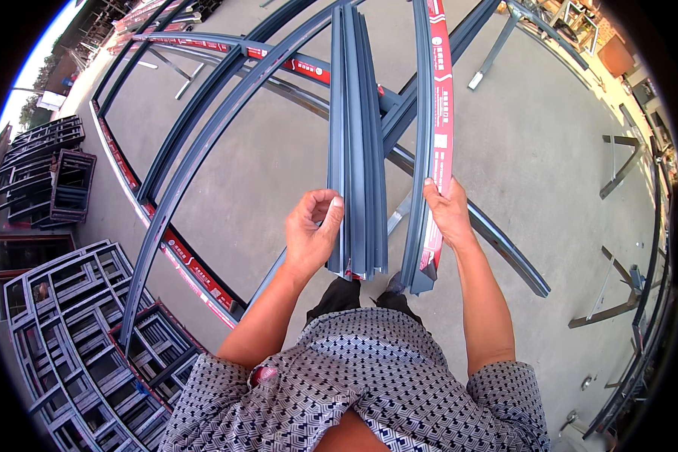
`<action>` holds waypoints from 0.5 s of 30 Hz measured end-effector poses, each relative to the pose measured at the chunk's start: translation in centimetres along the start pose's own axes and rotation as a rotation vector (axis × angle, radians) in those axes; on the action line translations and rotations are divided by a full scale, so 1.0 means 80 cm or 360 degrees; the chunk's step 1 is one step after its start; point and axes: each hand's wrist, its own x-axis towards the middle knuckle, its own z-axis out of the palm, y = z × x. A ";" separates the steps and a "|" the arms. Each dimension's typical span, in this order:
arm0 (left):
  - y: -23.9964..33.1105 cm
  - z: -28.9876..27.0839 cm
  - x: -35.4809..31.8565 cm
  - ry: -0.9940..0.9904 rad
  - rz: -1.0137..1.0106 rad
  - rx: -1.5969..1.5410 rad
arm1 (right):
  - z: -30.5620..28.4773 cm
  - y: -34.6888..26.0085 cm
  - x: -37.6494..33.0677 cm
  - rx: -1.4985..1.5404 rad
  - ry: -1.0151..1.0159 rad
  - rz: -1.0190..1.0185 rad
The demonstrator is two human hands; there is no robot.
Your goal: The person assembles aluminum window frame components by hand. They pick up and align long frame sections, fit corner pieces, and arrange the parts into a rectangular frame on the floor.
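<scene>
My right hand (450, 212) is closed around a long blue-grey metal profile (423, 105) whose right face carries a red printed protective film (443, 113). The profile runs away from me, its cut near end low by my foot. Left of it lies a bundle of several blue-grey profiles (358, 143), side by side, with their near ends in front of my legs. At the bundle's left edge is my left hand (314, 232), fingers curled in and thumb beside them. Whatever its fingers may pinch is hidden.
Long profiles (233, 105) cross at the left and far side, some with red film. Under the bundle, a metal rail (505, 248) slants out to the right. Welded dark frames (75, 324) are stacked at the left. Metal stands (618, 162) are on the concrete floor at right.
</scene>
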 end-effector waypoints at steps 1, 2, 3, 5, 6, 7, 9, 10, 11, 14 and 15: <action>0.002 0.008 0.005 -0.0026 -0.0012 -0.0126 | 0.003 -0.015 -0.009 -0.0044 -0.0021 -0.0042; 0.007 0.014 0.010 -0.0055 -0.0023 -0.0247 | 0.010 -0.031 -0.017 -0.0085 -0.0040 -0.0083; 0.015 0.017 0.017 -0.0116 -0.0064 -0.0298 | 0.018 -0.049 -0.023 -0.0183 -0.0115 -0.0086; 0.028 0.027 0.029 -0.0072 -0.0117 -0.0442 | 0.039 -0.087 -0.036 -0.0324 -0.0236 -0.0107; 0.035 0.032 0.035 -0.0051 -0.0145 -0.0514 | 0.050 -0.100 -0.040 -0.0467 -0.0272 -0.0104; 0.047 0.038 0.040 -0.0042 -0.0141 -0.0638 | 0.061 -0.107 -0.043 -0.0503 -0.0337 -0.0187; 0.070 0.045 0.048 -0.0018 -0.0129 -0.0885 | 0.084 -0.122 -0.046 -0.0695 -0.0489 -0.0258; 0.069 0.042 0.053 0.0059 -0.0187 -0.0917 | 0.094 -0.129 -0.048 -0.0857 -0.0575 -0.0242; 0.063 0.037 0.058 0.0139 -0.0246 -0.0948 | 0.103 -0.133 -0.053 -0.0910 -0.0543 -0.0399; 0.052 0.023 0.063 0.0393 -0.0245 -0.0997 | 0.122 -0.132 -0.058 -0.0945 -0.0606 -0.0673; 0.051 0.015 0.063 0.0425 -0.0240 -0.1013 | 0.126 -0.137 -0.057 -0.0973 -0.0650 -0.0691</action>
